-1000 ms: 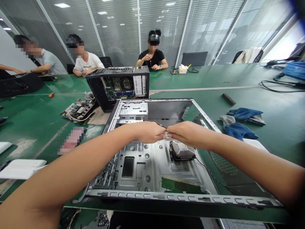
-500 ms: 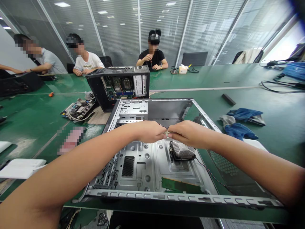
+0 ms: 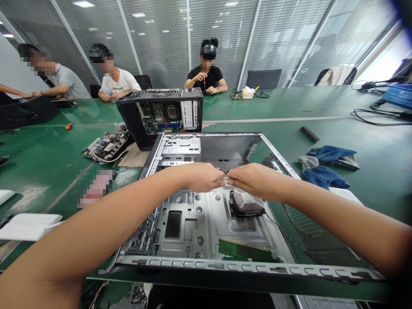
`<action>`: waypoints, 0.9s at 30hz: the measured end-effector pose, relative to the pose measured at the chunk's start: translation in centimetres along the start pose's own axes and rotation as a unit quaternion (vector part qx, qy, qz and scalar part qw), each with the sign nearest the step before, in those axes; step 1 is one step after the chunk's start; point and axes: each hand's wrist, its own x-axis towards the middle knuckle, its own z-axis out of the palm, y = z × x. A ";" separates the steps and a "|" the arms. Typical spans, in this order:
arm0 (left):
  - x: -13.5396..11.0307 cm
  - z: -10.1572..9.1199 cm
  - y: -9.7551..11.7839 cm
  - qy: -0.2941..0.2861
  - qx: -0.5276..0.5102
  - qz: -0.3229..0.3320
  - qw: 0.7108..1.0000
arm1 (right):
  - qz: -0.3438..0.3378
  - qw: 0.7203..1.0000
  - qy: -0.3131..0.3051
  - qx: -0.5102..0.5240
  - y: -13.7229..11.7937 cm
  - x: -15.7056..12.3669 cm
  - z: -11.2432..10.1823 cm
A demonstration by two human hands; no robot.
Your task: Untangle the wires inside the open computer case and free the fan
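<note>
My left hand (image 3: 207, 177) and my right hand (image 3: 249, 179) meet above a computer case (image 3: 251, 268) that lies on its side with the interior facing up. The fingers of both are closed at a small pale thing (image 3: 226, 177) between them, mostly hidden by the fingers, so its kind does not show. Below my right hand sits a CPU cooler (image 3: 247, 201) with metal fins, its thin cable running over the case edge. Nearer the front, a green memory module (image 3: 244, 249) rests on the case floor.
Behind the case stands another computer tower (image 3: 161, 113) with its inside exposed. To the left lies a motherboard (image 3: 107, 146) with a cable. Blue gloves (image 3: 325, 174) and a dark bar (image 3: 309, 134) are on the right of the green table (image 3: 273, 124). Several people sit across.
My hands stay almost in place over the case. The view has shifted very slightly. Across the table, a person's raised hand has moved a little, showing a red-tipped tool.
</note>
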 end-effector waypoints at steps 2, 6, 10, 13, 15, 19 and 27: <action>0.0 0.0 0.0 0.002 0.000 0.003 1.000 | 0.000 1.000 0.003 -0.005 0.0 0.0 0.0; 0.0 0.0 0.1 0.005 0.000 -0.004 1.000 | -0.006 0.999 0.029 -0.026 0.3 -0.2 0.2; -0.1 -0.2 0.1 0.011 0.003 -0.006 1.000 | -0.002 0.998 0.050 -0.043 0.5 -0.2 0.3; -0.1 -0.2 0.1 0.016 0.003 -0.012 1.000 | 0.001 0.998 0.054 -0.042 0.4 -0.2 0.3; -0.1 -0.2 0.1 0.019 0.005 -0.011 1.000 | -0.005 0.997 0.056 -0.044 0.4 -0.1 0.3; -0.2 -0.3 0.2 0.016 0.005 -0.009 1.000 | -0.012 0.998 0.053 -0.042 0.3 0.1 0.3; -0.2 -0.1 0.1 0.017 0.003 -0.014 1.000 | -0.003 0.999 0.030 -0.035 0.2 0.1 0.2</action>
